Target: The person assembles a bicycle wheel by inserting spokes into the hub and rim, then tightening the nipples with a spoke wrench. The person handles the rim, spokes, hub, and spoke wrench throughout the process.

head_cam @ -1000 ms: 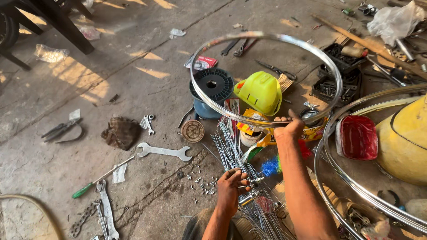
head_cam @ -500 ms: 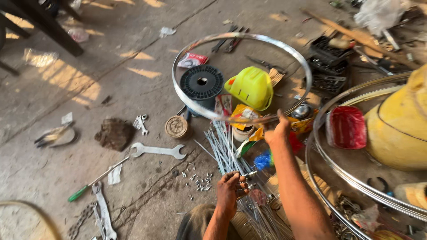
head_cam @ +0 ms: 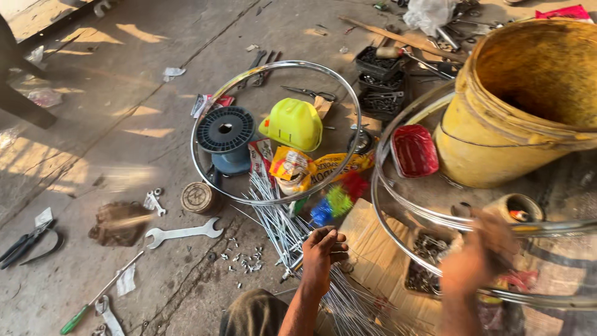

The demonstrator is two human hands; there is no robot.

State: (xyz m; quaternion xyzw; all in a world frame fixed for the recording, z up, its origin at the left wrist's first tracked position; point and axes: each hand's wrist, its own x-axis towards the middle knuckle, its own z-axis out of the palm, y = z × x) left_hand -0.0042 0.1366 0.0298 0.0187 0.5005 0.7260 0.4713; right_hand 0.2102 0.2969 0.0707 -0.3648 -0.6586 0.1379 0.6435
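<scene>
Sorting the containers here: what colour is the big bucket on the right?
The bucket is yellow, worn and dirty, seen in the head view.

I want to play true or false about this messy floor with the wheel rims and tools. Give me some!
1. The left hand is on the bundle of thin metal spokes. True.
2. The yellow bucket lies tipped on its side. False: it stands upright.
3. A silver wrench lies on the floor. True.
4. The yellow-green helmet is inside the bucket. False: it sits within the wheel rim on the floor.
5. The right hand is blurred. True.
</scene>
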